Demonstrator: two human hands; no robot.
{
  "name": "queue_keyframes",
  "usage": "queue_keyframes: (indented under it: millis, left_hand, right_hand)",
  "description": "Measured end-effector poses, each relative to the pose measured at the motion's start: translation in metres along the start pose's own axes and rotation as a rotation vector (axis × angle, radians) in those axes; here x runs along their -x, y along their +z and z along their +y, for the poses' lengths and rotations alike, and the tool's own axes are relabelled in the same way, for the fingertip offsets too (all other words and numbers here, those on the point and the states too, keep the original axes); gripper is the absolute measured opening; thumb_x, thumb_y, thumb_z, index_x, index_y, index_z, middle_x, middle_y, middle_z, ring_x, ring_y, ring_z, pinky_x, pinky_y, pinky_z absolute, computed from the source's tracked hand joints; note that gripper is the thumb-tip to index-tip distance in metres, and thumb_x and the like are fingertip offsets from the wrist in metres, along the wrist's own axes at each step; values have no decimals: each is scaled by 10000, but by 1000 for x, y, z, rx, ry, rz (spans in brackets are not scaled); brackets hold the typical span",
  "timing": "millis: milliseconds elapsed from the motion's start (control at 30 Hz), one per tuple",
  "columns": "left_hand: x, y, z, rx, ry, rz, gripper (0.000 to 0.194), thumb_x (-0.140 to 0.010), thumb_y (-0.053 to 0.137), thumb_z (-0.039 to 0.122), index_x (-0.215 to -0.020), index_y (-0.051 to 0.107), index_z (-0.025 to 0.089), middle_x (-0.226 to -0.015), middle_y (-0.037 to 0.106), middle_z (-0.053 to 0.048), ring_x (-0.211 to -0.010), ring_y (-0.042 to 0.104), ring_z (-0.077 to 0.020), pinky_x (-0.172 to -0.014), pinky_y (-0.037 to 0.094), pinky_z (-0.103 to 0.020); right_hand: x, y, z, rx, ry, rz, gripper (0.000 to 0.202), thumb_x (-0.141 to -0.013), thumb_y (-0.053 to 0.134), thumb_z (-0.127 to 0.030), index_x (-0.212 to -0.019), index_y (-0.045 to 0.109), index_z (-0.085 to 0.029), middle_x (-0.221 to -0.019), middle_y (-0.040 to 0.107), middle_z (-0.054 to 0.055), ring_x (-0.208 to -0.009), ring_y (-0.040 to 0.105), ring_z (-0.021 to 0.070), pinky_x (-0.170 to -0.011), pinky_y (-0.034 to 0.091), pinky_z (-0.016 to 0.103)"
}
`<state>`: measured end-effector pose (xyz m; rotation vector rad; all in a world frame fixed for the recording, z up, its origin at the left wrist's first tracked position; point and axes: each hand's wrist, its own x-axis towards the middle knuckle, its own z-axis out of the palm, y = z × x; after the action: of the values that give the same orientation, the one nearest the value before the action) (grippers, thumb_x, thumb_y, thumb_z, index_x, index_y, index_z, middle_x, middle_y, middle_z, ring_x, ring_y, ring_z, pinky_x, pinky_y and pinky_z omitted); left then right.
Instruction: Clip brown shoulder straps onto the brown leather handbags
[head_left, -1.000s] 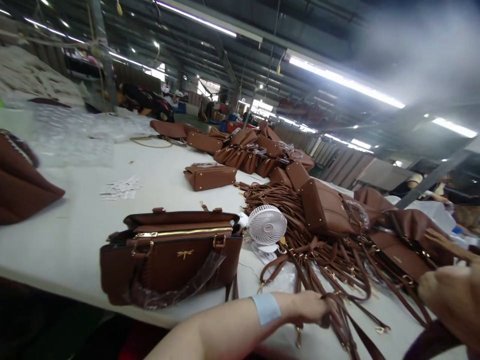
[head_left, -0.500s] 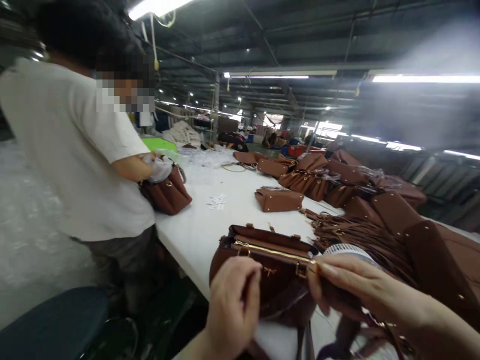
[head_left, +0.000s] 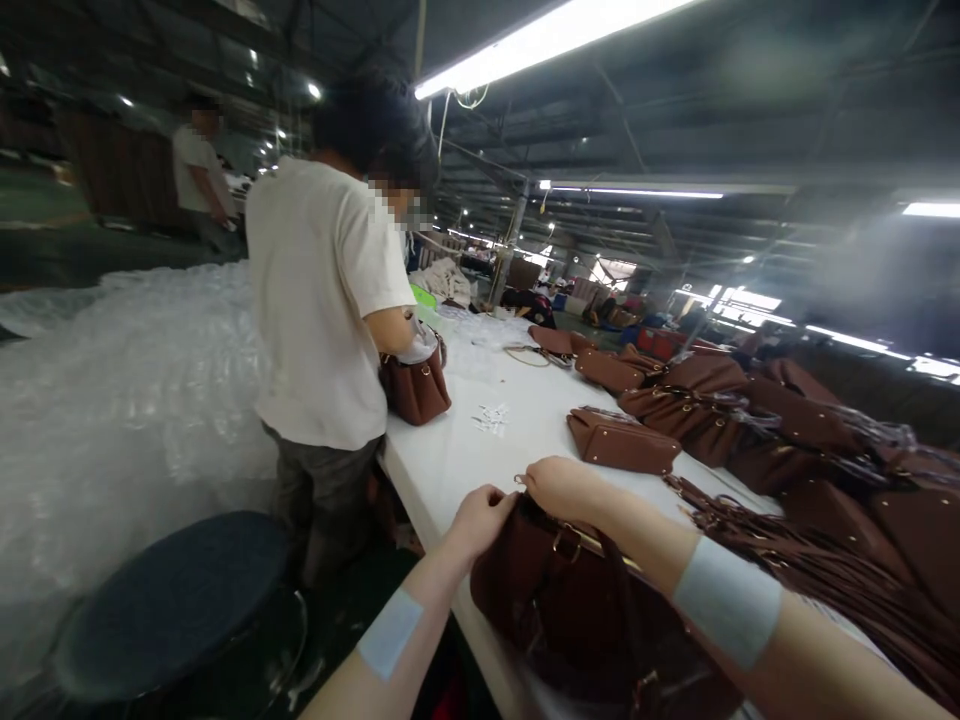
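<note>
A dark brown handbag stands at the near edge of the white table, its gold zip and a buckle partly showing. My left hand is closed, thumb and fingers pinching the bag's upper left corner. Just beside it, my right hand reaches across the bag's top with its fingers closed on a small gold metal clip. What the clip joins to is hidden by my fingers. A brown handle arches over the bag's front.
Left of the table, a co-worker handles another brown handbag. White slips lie mid-table. One bag lies on its side; brown straps and several bags heap up at right. A dark stool stands lower left, before clear plastic.
The view has swung left. My right hand has gone from the bag's right end to its left corner, next to my left hand, which now pinches the bag. The handbag sits turned.
</note>
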<state>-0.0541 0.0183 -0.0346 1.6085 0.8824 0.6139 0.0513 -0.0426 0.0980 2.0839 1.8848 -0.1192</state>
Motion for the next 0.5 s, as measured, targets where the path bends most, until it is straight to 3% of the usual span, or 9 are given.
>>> queue_keyframes:
  millis: [133,233,367,500]
  left_hand:
    - [3,-2,8,292,-150,-100,330,-756,647,439,-770,638,110,-638,611,-20,-608,533,-136,-566,385,-246]
    - [3,-3,14,383,-181,-96,236,-738,674,339,-764,639,107,-638,614,-11,-576,511,-112,-566,384,-241]
    - [2,-2,17,380,-191,-89,196,-718,678,294,-762,654,106,-670,636,-24,-596,530,-118,-582,389,-247]
    - [-3,0,14,178,-133,6,226,-731,672,343,-729,668,117,-661,633,-30,-648,540,-142,-582,370,-251]
  right_hand:
    - [-13,9,5,-19,-8,-14,461,-973,291,-268,-996,724,-112,-1048,721,174,-968,669,238,-797,468,280]
    - [-11,13,8,-45,-11,-9,470,-977,276,-267,-974,723,-121,-1024,726,163,-937,672,226,-769,463,268]
    - [-10,19,9,-79,9,12,486,-984,257,-288,-973,713,-119,-1020,726,161,-938,668,228,-771,454,274]
    - [-12,26,10,-102,41,37,508,-986,235,-303,-989,701,-100,-1051,712,190,-984,658,254,-814,446,305]
